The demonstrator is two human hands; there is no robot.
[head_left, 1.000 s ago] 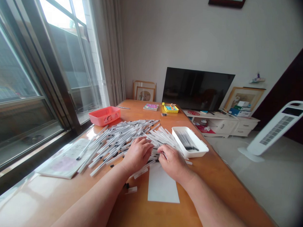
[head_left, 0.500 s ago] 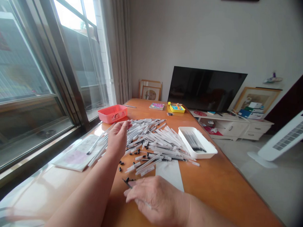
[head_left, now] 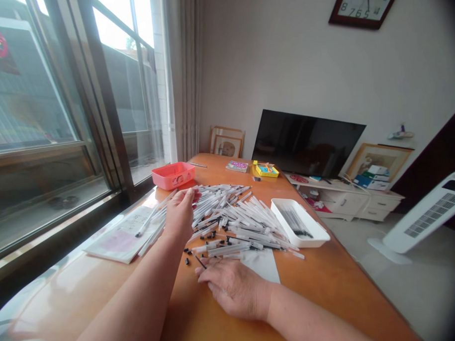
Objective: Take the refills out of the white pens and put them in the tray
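Observation:
My left hand (head_left: 180, 214) reaches over the left side of a heap of clear pen barrels (head_left: 244, 223). Its thumb and fingers are pinched together; what lies between them is hidden. Low over the near edge of the heap, my right hand (head_left: 233, 287) curls around a thin pen (head_left: 199, 260), whose dark end sticks out past the fingers toward the upper left. Small black pen plugs (head_left: 187, 261) lie loose on the wooden table (head_left: 193, 308) beside it. Several pens rest across a booklet (head_left: 116, 241) left of my left hand.
A red plastic basket (head_left: 173, 176) stands behind the left hand. At the right, a white tray (head_left: 316, 237) holds several dark-tipped refills. White paper (head_left: 265, 264) lies partly under the heap. Farther back are a magazine (head_left: 237, 166) and a yellow box (head_left: 267, 171).
My right hand has moved slightly forward, closer to the heap, with the pen still in it. My left hand stays at the heap's left side. The view has tilted up, showing a wall clock.

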